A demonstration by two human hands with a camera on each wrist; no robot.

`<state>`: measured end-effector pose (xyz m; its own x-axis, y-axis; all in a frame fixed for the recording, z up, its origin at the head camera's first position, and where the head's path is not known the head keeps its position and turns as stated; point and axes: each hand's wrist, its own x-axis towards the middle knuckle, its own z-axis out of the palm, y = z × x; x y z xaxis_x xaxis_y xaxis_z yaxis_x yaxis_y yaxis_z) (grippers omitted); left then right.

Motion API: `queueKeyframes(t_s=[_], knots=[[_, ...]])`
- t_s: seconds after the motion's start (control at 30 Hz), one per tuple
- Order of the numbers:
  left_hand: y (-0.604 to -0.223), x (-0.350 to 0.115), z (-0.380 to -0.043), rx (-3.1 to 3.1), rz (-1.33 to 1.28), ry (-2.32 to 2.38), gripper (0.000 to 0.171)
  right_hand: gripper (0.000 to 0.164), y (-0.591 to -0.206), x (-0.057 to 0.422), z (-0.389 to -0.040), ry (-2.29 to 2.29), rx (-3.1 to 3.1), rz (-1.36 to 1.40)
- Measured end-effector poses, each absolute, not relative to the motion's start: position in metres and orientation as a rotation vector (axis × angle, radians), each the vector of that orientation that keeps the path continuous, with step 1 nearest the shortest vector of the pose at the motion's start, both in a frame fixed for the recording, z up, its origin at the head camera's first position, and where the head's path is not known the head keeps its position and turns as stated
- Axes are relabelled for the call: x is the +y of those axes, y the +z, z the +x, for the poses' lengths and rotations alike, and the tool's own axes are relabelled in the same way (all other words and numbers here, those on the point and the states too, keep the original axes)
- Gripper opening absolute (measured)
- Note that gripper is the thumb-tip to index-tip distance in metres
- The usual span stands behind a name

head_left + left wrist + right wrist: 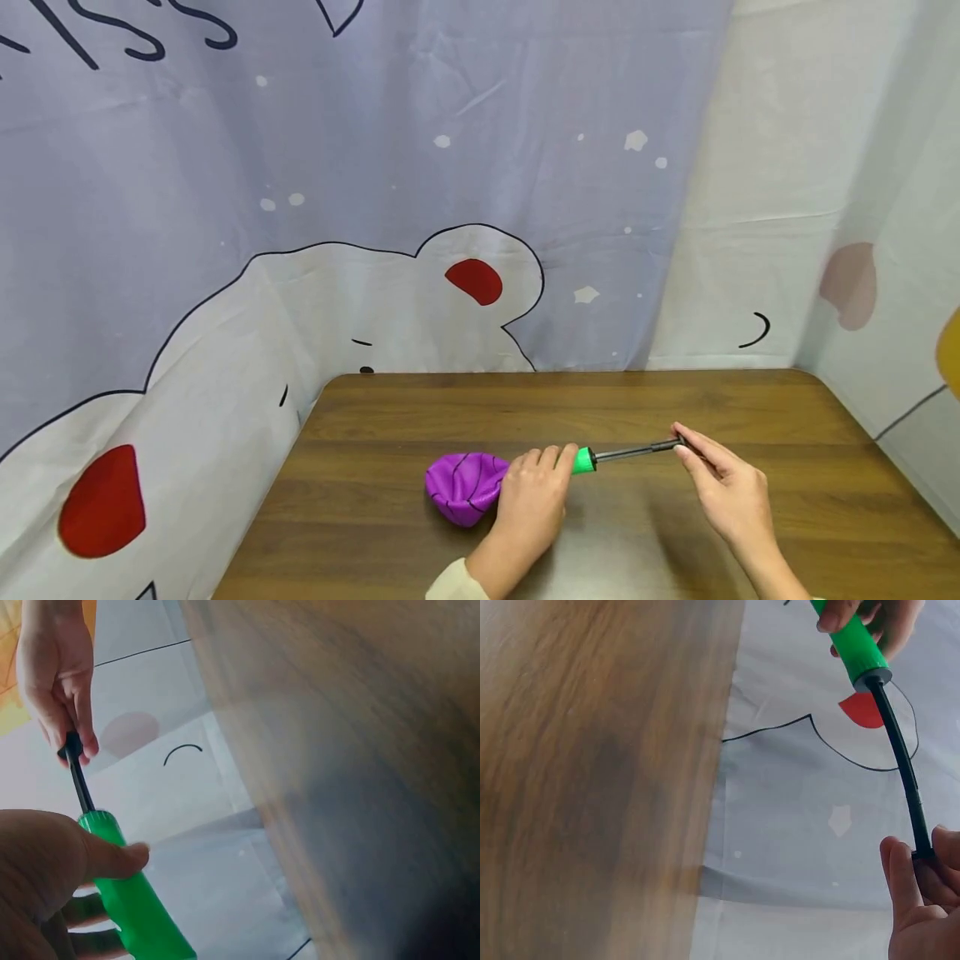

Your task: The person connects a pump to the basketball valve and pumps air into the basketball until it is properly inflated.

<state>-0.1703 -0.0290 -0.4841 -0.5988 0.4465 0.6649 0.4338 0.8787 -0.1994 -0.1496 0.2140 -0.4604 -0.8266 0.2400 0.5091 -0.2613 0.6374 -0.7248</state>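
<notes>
My left hand [534,500] grips the green barrel of a hand pump [584,460], thumb along one side and fingers curled round the other in the left wrist view. From the barrel a thin dark rod extends to the right. My right hand [733,492] pinches the small black handle at the rod's far end between thumb and fingers, with the rod pulled well out. Left of my left hand is a crumpled, deflated purple ball [465,490] with black lines. Where ball and pump meet is hidden behind my left hand.
A brown wooden table [360,550] with rounded far corners lies beneath my hands. Behind it and at both sides hang printed cloths [360,167] with cartoon shapes, reaching the table's edges.
</notes>
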Motion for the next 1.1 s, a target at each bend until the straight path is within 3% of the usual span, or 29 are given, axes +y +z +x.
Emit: queueKeyframes(t_s=[0.33, 0.67, 1.1], knots=[[-0.484, -0.027, -0.170, -2.322, -0.637, 0.144, 0.071, 0.029, -0.471, 0.181, -0.148, 1.135, -2.171, -0.037], [-0.485, -0.027, -0.169, -2.266, -0.628, 0.092, 0.061, 0.034, -0.488, 0.134, -0.150, 1.114, -2.133, 0.166], [-0.480, -0.035, -0.171, -2.369, -0.594, -0.006, 0.068, 0.030, -0.463, 0.184, -0.152, 1.054, -2.127, 0.003]])
